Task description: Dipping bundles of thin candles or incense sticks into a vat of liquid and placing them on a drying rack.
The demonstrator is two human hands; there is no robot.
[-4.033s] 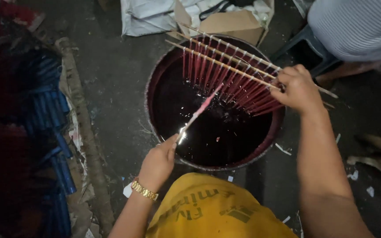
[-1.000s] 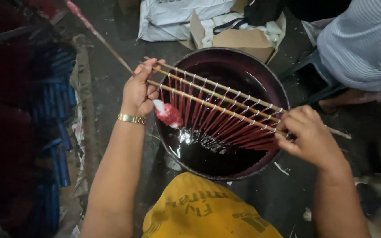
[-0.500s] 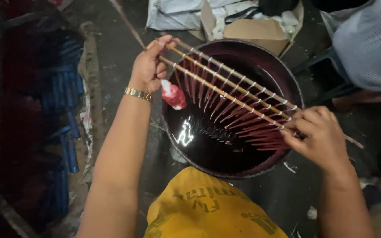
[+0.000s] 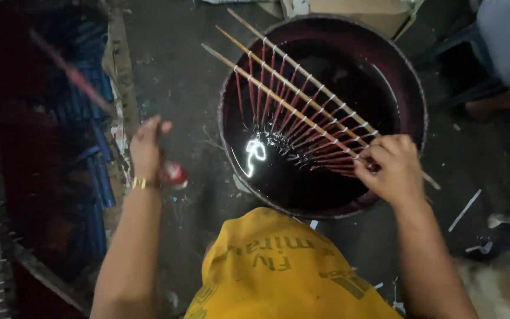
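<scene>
A round tub (image 4: 411,88) of dark red liquid stands on the floor in front of me. My right hand (image 4: 388,167) grips one end of a rack of long sticks (image 4: 293,91) laid across the tub, with several thin red rods (image 4: 302,127) hanging from it, their tips reaching the liquid. My left hand (image 4: 147,147), with a gold bracelet at the wrist, is out to the left of the tub, closed on a thin red stick (image 4: 72,74) that blurs up and to the left. A red and white blob (image 4: 175,174) shows just below that hand.
Blue and red rods (image 4: 90,136) lie stacked along the left. A cardboard box (image 4: 349,9) sits behind the tub. Another person (image 4: 503,47) sits at the top right. My yellow shirt (image 4: 284,272) fills the bottom. Paper scraps (image 4: 464,210) litter the dark floor.
My left hand has let go of the rack's left end and swung left, away from the tub, with one red stick. My right hand still holds the rack over the tub.
</scene>
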